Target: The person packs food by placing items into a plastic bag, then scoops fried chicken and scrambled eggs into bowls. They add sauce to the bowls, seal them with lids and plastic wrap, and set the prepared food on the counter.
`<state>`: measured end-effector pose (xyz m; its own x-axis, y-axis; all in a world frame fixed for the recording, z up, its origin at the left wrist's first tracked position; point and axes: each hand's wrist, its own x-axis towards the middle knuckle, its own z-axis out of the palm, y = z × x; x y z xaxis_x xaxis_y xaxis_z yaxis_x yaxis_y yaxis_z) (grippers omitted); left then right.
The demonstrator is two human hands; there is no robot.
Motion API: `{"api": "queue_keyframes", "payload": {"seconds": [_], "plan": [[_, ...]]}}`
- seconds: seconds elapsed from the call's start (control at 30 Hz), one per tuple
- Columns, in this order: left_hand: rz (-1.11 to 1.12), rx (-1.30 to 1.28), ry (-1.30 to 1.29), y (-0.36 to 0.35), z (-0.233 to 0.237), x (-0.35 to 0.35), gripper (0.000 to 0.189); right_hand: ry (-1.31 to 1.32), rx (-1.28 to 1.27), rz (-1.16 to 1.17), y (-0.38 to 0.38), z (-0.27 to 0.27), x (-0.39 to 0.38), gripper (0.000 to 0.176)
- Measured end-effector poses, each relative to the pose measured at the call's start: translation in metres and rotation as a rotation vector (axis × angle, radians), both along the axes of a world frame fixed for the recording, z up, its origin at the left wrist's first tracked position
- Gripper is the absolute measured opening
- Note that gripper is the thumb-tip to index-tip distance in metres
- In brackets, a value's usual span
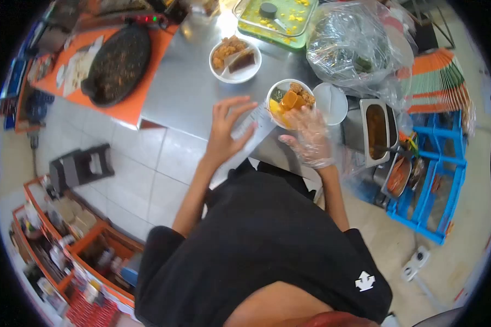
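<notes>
My bare left hand (227,129) hovers over the front of the metal counter (183,90), fingers spread and nothing in it. Beside it lies a strip of white paper (263,131), which looks like a printed slip and reaches up to a white bowl (281,82). Fried chicken pieces (304,96), an orange-brown piece, something yellow and dark green shreds fill that bowl. My right hand (311,139), in a clear plastic glove, is open with its fingertips at the bowl's near right rim. A round translucent lid (333,104) sits to the bowl's right.
A second white bowl (240,80) holds fried chicken and a dark sauce packet. Behind stands a green container (300,42); to the right are a clear plastic bag (346,43), a metal pan of brown sauce (375,131) and a blue rack (453,185). A black pan (123,62) is left.
</notes>
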<state>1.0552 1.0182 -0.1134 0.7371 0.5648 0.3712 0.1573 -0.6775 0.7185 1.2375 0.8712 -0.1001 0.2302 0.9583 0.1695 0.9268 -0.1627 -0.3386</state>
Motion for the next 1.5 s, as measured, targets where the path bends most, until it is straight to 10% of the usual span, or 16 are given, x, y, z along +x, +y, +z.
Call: {"api": "queue_keyframes", "payload": {"seconds": [0.17, 0.4, 0.53, 0.63, 0.87, 0.93, 1.03, 1.1, 1.17, 1.27, 1.33, 1.4, 1.5], "plan": [[-0.112, -0.014, -0.293, -0.021, 0.024, 0.008, 0.065, 0.311, 0.372, -0.156, 0.075, 0.006, -0.015, 0.043], [0.461, -0.284, -0.754, 0.034, 0.049, 0.032, 0.066, 0.764, 0.865, -0.248, 0.229, 0.01, -0.068, 0.049], [0.431, 0.095, -0.393, 0.071, 0.046, 0.011, 0.057, 0.909, 0.92, -0.225, 0.232, 0.009, -0.109, 0.054], [0.642, -0.198, -0.232, 0.098, 0.056, 0.004, 0.048, 0.968, 0.915, -0.185, 0.214, 0.01, -0.15, 0.057], [0.632, -0.124, 0.034, 0.224, -0.017, -0.046, 0.051, 0.962, 0.212, 0.342, 0.096, -0.001, -0.103, 0.047], [0.7, 0.074, 0.389, 0.26, -0.059, -0.06, 0.069, 1.026, -0.226, -0.106, 0.053, -0.004, -0.084, 0.044], [0.732, 0.483, 0.147, 0.208, -0.047, -0.057, 0.069, 0.673, -0.32, -0.243, 0.018, -0.052, -0.077, 0.049], [0.514, -0.127, 0.246, 0.142, -0.044, -0.038, 0.061, 0.096, -0.133, -0.094, 0.012, -0.087, -0.078, 0.051], [0.125, -0.556, 0.613, 0.067, -0.054, -0.011, 0.048, 0.107, -0.13, -0.123, 0.009, -0.092, -0.083, 0.05], [-0.01, -0.592, 0.221, -0.001, -0.084, 0.003, 0.064, 0.078, -0.047, -0.112, 0.004, -0.102, -0.082, 0.042], [-0.06, -0.721, 0.319, 0.006, -0.07, -0.005, 0.065, 0.558, 0.192, -0.125, -0.016, -0.117, -0.078, 0.032], [-0.187, -0.98, 0.42, 0.029, -0.073, -0.027, 0.064, 0.975, 0.305, -0.656, -0.034, -0.107, -0.066, 0.03], [-0.484, -0.813, 0.541, 0.082, -0.033, -0.069, 0.034, 1.302, 0.495, -0.917, -0.027, -0.059, -0.029, 0.041]]}}
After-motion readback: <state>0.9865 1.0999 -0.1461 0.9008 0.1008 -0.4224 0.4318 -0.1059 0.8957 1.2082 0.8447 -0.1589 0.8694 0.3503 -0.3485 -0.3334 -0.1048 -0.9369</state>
